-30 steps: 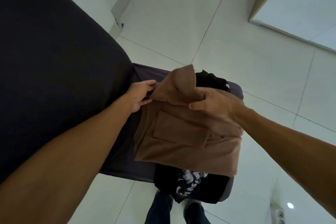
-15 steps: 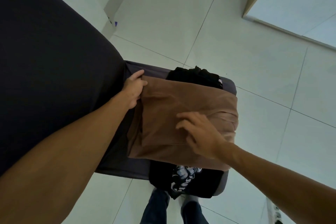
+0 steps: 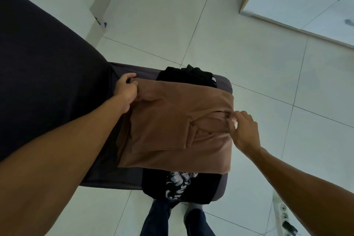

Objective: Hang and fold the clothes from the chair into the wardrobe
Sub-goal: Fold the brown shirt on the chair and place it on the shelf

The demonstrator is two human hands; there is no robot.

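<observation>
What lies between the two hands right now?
In the head view, only the folded brown garment spans the stretch: the left hand grips its left corner, the right hand pinches its right edge.

The gray chair (image 3: 122, 176) stands on the white tile floor (image 3: 249, 63). Black clothes (image 3: 183, 188) lie on the chair seat. A folded brown garment (image 3: 172, 130) lies on top of them.

1. The left hand (image 3: 125, 92) sits at the far end of a bare forearm reaching in from the lower left, its fingers (image 3: 128, 78) curled round a bunched edge of brown cloth (image 3: 172, 120).
2. The right hand (image 3: 244, 130) comes in from the lower right (arm also bare), pinching a fold of the same cloth at its right edge.
</observation>
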